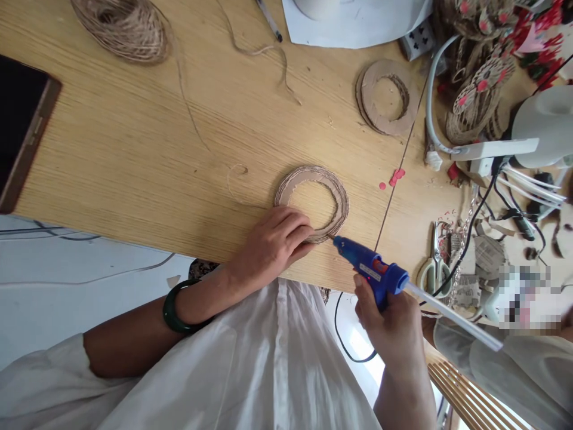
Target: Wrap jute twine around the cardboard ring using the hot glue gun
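Observation:
A cardboard ring with twine round its outer edge lies near the table's front edge. My left hand grips its lower left side, fingers pressed together over the rim. A thin strand of twine runs left from the ring near my fingers. My right hand is wrapped round the handle of a blue glue gun, which has a clear glue stick in its back end. The gun's nozzle is at the ring's lower right edge.
Twine ball and phone lie left. More cardboard rings, red dots, scissors, cables and a white lamp are right. Another person's sleeve shows lower right.

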Demonstrator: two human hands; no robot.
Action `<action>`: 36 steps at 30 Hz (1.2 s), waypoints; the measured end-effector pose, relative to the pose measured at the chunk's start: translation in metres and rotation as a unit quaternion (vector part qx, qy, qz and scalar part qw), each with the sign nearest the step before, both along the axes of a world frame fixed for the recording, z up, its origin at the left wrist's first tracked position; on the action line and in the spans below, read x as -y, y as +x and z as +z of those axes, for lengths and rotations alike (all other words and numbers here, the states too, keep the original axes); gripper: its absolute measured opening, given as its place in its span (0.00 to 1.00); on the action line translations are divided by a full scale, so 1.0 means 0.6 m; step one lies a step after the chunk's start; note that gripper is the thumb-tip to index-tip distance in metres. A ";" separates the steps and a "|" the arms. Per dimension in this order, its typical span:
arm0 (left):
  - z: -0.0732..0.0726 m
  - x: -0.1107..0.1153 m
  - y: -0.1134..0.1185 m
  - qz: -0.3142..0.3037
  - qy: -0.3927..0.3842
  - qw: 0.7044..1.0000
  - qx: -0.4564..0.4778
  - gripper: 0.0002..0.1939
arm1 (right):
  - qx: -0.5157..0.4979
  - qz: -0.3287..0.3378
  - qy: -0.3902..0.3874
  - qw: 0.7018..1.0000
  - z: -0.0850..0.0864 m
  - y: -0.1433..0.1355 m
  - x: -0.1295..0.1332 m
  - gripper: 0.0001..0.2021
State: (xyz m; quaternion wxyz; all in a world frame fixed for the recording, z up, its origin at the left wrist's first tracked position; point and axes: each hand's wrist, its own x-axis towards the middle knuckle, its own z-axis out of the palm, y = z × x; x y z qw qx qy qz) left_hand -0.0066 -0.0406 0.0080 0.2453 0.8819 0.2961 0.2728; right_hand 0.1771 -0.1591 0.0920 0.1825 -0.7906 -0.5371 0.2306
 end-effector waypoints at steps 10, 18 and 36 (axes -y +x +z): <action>0.001 0.000 0.000 -0.001 0.005 1.000 -0.002 0.07 | -0.018 -0.028 -0.043 0.999 -0.003 -0.001 0.010 0.16; 0.000 0.000 -0.001 -0.003 -0.003 1.000 -0.003 0.08 | -0.165 -0.116 -0.061 0.978 0.000 0.009 0.029 0.18; -0.007 0.002 -0.002 -0.033 -0.006 0.999 0.034 0.04 | -0.156 -0.115 -0.053 0.980 -0.023 0.012 0.039 0.21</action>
